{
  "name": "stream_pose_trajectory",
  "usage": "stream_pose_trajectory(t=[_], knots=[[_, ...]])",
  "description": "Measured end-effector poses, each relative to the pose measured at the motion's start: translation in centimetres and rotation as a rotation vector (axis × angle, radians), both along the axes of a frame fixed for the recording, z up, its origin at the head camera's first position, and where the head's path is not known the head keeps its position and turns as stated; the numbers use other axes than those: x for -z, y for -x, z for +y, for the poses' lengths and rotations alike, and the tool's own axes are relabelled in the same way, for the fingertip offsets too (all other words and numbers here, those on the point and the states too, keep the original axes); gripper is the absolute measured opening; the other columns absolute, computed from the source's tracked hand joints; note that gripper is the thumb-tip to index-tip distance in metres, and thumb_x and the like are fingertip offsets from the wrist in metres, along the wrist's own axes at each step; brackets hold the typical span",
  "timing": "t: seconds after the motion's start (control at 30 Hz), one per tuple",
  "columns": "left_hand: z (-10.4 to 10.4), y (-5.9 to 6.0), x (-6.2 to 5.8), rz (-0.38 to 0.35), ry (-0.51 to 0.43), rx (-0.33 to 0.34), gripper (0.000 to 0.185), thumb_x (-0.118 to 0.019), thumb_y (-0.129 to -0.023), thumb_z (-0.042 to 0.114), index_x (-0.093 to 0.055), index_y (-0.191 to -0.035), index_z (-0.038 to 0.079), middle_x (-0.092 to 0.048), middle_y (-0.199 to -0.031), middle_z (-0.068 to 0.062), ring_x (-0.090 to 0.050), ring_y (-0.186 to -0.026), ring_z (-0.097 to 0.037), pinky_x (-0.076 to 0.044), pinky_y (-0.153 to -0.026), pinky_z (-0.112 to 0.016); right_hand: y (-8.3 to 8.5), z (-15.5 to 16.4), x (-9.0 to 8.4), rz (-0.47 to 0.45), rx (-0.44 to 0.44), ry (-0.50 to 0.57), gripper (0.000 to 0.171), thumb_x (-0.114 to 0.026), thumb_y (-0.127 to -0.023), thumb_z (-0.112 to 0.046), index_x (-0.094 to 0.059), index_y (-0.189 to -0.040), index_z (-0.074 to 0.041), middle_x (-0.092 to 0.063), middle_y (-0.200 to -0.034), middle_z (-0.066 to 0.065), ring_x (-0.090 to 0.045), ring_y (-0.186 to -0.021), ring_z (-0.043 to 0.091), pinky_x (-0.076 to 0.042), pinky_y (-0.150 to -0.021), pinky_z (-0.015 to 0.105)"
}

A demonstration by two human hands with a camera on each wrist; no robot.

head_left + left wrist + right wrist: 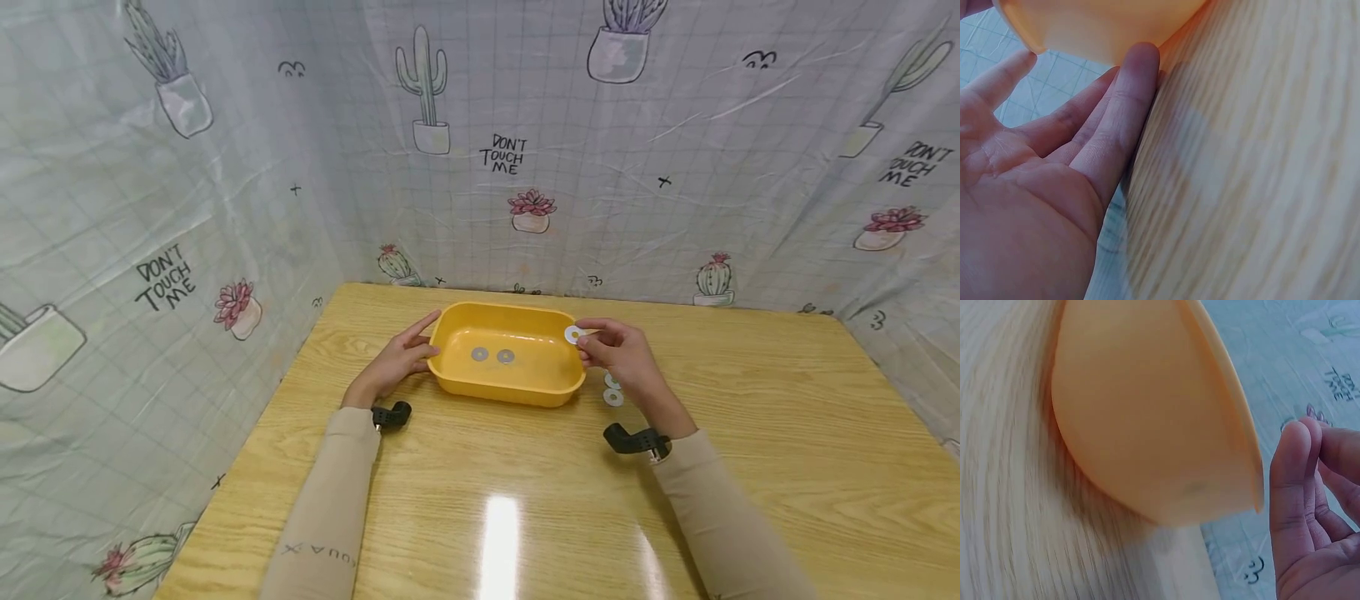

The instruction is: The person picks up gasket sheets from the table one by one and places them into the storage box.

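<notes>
Head view, near to far: two beige sleeves (330, 508) come in from the bottom edge, a black wrist camera mount (392, 414) on each wrist, all over a wooden table (525, 500) with a glare spot near the front.

Left hand (393, 362): fingers straight, laid flat against the left end of the yellow tray (510, 392), holding nothing. Left wrist view confirms it: open palm, fingertips (1141, 59) touching the tray's outer wall right at the table surface.

Right hand (618, 350): fingers curled, thumb and fingertips pinching a flat metal washer (573, 335), held just above the tray's right rim. In the right wrist view the fingers (1294, 462) bunch together beside the tray edge; the washer itself isn't visible there.

Tray sits mid-table, long side toward the person, between the two hands. Two washers inside (492, 356) lie flat on its floor, side by side, left of centre.

Two more spare washers (612, 390) lie on the table just right of the tray, partly under the right hand.

Behind: cactus-print sheet (525, 158) with "DON'T TOUCH ME" lettering wraps the back and both sides.
</notes>
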State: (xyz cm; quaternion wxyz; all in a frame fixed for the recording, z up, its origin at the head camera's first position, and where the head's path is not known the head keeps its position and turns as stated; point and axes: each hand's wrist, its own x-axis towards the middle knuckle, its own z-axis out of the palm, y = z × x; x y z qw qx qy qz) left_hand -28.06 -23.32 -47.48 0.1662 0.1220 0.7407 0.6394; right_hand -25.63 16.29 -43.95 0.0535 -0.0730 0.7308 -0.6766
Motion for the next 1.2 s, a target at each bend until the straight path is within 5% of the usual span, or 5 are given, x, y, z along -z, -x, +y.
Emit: stream_pose_trajectory(t=[0.6,1.2], knots=[[0.1,-0.2,-0.3,0.002,0.0,0.004,0.068,-0.056,-0.106,0.018,-0.025,-0.164,0.035,-0.041,-0.157,-0.023,-0.052,-0.137,-0.041,-0.058,-0.102,-0.04,0.2,-4.2,-1.9,-0.038,0.026,-0.031,0.036,-0.065,-0.1,-0.007,-0.063,-0.134,0.0,-0.069,-0.094,0.006,-0.07,-0.079,0.014,-0.064,-0.076,0.027],[0.2,-0.1,0.1,-0.007,0.001,0.001,0.069,-0.055,-0.107,0.015,-0.023,-0.165,0.033,-0.038,-0.159,-0.023,-0.05,-0.139,-0.042,-0.058,-0.101,-0.039,2.1,-8.1,-0.9,-0.148,0.071,-0.03,0.032,-0.063,-0.101,-0.005,-0.064,-0.133,0.0,-0.071,-0.107,0.022,-0.072,-0.084,0.021,-0.063,-0.089,0.039]])
